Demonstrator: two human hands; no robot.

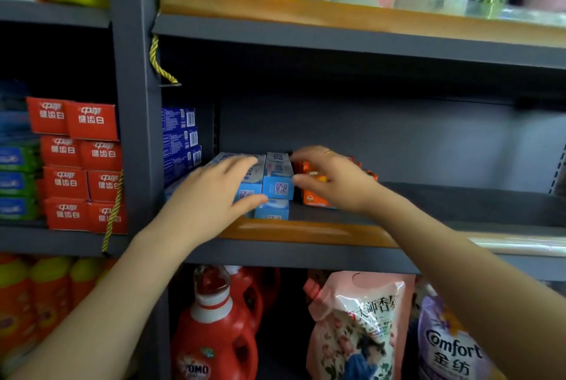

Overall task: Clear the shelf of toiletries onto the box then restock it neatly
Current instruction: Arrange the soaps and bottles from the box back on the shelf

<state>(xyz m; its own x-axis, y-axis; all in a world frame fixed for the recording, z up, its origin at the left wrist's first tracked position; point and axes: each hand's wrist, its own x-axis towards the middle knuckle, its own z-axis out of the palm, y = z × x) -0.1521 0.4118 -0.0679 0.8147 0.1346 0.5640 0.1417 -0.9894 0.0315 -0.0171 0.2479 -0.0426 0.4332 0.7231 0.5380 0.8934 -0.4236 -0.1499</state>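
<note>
Left hand [214, 196] lies spread, fingers straight, over the stacked light-blue toothpaste boxes [277, 179], while the right hand [330, 179] curls thumb and fingers round the orange packs [312, 196] just beside them. The boxes sit at the left front of the mostly bare shelf [398, 202]. Looks like restocking; next, squaring the orange packs flush against the blue stack.

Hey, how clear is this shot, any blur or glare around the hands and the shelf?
Head view: both the left hand and right hand are motion-smeared; the orange box under the right hand is too blurred to read; the light blue toothpaste boxes are soft; glare streaks the shelf's wooden front edge; the shelf's back is in deep shadow; the wide lens bends the shelves.
</note>
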